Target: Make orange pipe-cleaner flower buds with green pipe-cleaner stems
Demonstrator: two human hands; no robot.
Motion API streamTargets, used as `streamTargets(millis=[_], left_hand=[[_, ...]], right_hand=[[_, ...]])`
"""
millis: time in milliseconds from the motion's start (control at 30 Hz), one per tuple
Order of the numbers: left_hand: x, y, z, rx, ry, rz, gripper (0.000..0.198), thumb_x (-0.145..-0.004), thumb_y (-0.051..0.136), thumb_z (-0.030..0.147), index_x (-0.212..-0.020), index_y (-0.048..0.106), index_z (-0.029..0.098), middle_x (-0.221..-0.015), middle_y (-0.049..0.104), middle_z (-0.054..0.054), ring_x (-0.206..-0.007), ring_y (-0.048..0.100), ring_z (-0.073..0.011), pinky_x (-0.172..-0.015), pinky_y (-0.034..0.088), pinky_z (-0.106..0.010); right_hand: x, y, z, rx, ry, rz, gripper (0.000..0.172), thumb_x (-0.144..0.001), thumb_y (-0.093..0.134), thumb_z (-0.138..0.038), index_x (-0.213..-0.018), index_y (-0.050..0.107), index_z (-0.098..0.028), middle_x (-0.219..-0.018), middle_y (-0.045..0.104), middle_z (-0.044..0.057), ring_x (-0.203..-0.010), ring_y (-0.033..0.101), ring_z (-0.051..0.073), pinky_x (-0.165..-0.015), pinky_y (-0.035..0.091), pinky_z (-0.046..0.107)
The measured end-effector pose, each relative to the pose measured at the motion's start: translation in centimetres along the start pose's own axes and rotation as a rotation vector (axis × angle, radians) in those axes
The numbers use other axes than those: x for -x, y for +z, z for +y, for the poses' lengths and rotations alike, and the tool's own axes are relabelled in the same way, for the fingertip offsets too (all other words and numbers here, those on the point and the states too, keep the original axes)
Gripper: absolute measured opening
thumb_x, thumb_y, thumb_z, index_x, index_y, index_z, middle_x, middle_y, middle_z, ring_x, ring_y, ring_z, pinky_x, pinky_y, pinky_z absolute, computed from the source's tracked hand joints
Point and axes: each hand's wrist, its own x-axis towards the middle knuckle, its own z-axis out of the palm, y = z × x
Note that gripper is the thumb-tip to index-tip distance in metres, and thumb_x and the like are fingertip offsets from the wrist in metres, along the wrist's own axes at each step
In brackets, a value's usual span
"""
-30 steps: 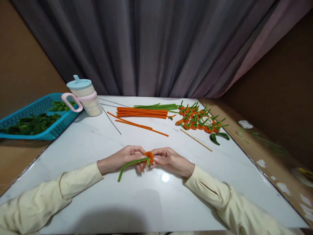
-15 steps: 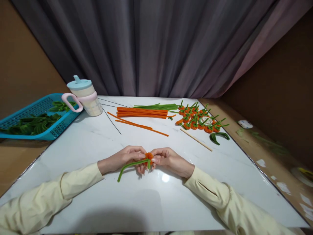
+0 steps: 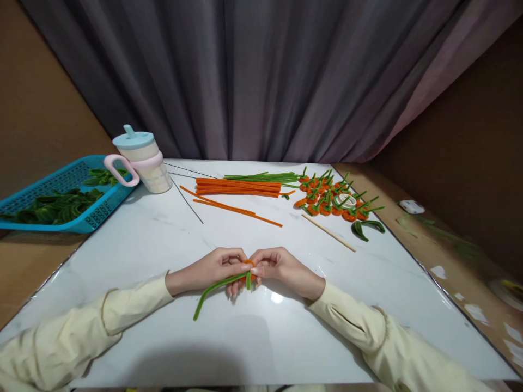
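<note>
Between my two hands is a small orange pipe-cleaner pumpkin (image 3: 249, 262), mostly covered by my fingers. A green pipe cleaner (image 3: 212, 289) sticks out of it, with a long end curving down to the left and a short end pointing down. My left hand (image 3: 220, 269) pinches the pumpkin from the left, thumb on top near the green piece. From the right, my right hand (image 3: 281, 268) grips it too, with thumb and fingertips closed on its edge. Both thumbs nearly meet over the middle.
Orange pipe cleaners (image 3: 237, 187) and green ones (image 3: 261, 177) lie at the back. Finished pumpkins (image 3: 326, 207) cluster right, a white tape roll (image 3: 345, 201) among them. A wooden stick (image 3: 329, 233) lies nearer. Left stand a tumbler (image 3: 151, 174) and a blue basket (image 3: 87, 220) of green leaves.
My thumbs have moved inward over the orange pumpkin, so less of it shows. The long green end has swung slightly lower.
</note>
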Motion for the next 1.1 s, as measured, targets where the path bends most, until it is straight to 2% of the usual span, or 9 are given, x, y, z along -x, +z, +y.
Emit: streamTargets(millis=[167,400,533,767,1100], left_hand=[[0.0,0.1,0.1,0.0,0.002,0.002,0.029,-0.086,0.055,0.042,-0.082,0.054,0.013,-0.057,0.06,0.002,-0.047,0.058,-0.0101,-0.047,0.045,-0.02],[-0.1,-0.5,-0.5,0.089,0.041,-0.04,0.028,-0.089,0.052,0.041,-0.084,0.053,0.013,-0.066,0.063,-0.002,-0.046,0.056,-0.0089,-0.046,0.046,-0.021],[-0.1,-0.7,-0.7,0.114,0.037,-0.056,0.027,-0.089,0.052,0.039,-0.084,0.053,0.013,-0.065,0.062,-0.002,-0.046,0.057,-0.0091,-0.046,0.046,-0.02],[-0.1,-0.3,-0.3,0.073,0.047,-0.049,0.026,-0.089,0.052,0.038,-0.083,0.054,0.013,-0.06,0.059,0.001,-0.046,0.055,-0.0088,-0.046,0.046,-0.021],[0.0,0.2,-0.7,0.024,0.066,0.005,0.031,-0.087,0.052,0.044,-0.084,0.053,0.013,-0.064,0.06,0.0,-0.045,0.056,-0.0089,-0.044,0.043,-0.02]], right_hand=[[0.1,-0.1,-0.1,-0.024,0.007,0.014,0.03,-0.065,0.078,-0.035,-0.075,0.067,-0.01,-0.057,0.062,0.0,-0.055,0.057,0.012,-0.062,0.044,0.029],[0.0,-0.9,-0.2,-0.119,0.035,-0.056,0.027,-0.068,0.077,-0.03,-0.084,0.071,-0.009,-0.064,0.061,0.001,-0.058,0.054,0.009,-0.062,0.042,0.027],[0.0,-1.1,0.0,-0.134,0.033,-0.063,0.029,-0.067,0.078,-0.03,-0.084,0.072,-0.009,-0.064,0.06,0.001,-0.057,0.052,0.009,-0.061,0.041,0.026],[0.0,-0.6,-0.1,-0.094,0.055,-0.011,0.026,-0.065,0.079,-0.027,-0.079,0.069,-0.008,-0.06,0.062,0.002,-0.054,0.053,0.009,-0.057,0.039,0.024],[-0.1,-0.2,0.0,-0.047,0.032,0.027,0.028,-0.063,0.079,-0.031,-0.074,0.066,-0.009,-0.055,0.062,0.001,-0.048,0.051,0.008,-0.054,0.038,0.024]])
